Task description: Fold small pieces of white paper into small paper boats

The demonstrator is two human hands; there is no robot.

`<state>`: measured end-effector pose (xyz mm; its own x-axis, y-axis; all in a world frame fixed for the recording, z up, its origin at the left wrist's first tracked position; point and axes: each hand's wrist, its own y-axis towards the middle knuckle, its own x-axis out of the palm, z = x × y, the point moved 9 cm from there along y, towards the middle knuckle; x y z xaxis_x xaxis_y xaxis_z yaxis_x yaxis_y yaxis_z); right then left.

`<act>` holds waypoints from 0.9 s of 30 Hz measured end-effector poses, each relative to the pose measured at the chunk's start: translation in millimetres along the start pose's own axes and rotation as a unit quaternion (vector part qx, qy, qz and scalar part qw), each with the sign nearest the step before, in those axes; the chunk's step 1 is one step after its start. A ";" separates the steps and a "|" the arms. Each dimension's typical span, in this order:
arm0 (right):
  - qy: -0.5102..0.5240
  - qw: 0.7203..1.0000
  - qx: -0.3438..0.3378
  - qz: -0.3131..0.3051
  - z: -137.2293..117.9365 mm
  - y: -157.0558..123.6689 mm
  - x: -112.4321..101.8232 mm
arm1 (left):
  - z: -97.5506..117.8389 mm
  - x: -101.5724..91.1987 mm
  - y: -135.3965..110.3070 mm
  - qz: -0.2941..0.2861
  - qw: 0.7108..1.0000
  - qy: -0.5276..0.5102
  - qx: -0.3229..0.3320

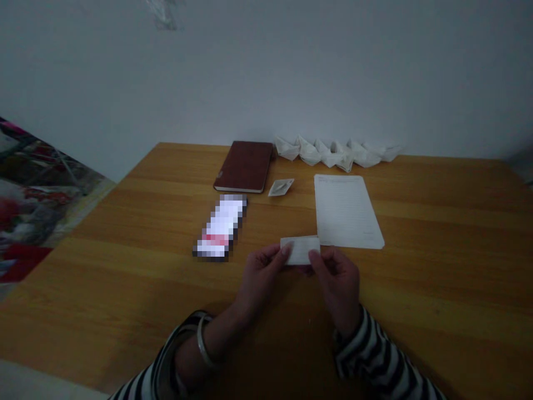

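A small folded piece of lined paper [300,251] is held up between both hands above the table, its long side running left to right. My left hand [262,275] pinches its left end, thumb on the near face. At the right end, my right hand [336,280] grips it between thumb and fingers. Just beyond lies a stack of lined paper sheets [348,211]. A small folded paper piece [281,187] sits apart on the table, left of the sheets.
A brown notebook [245,165] lies at the back, with a lit phone [221,226] in front of it, its screen blurred. Several folded white paper shapes [328,153] stand in a row along the wall [266,72]. All rest on a wooden table [437,250].
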<state>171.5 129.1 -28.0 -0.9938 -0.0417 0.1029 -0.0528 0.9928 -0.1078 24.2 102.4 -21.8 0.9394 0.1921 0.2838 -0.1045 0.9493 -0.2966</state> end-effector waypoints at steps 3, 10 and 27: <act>0.029 1.000 0.006 -0.004 -0.3 0.1 2.1 | 2.0 0.3 -1.0 0.007 1.000 0.007 0.005; 0.061 0.997 0.046 -0.023 3.8 2.4 5.0 | 2.1 -1.9 -1.5 0.017 0.999 0.028 0.005; 0.046 0.997 0.048 -0.046 1.9 2.7 8.0 | 3.2 -7.3 -5.4 0.055 0.995 0.080 0.034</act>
<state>163.3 131.3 -29.3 -0.9712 -0.1177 0.2071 -0.1575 0.9695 -0.1876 16.9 96.6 -19.4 0.9606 0.2585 0.1018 -0.2261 0.9403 -0.2542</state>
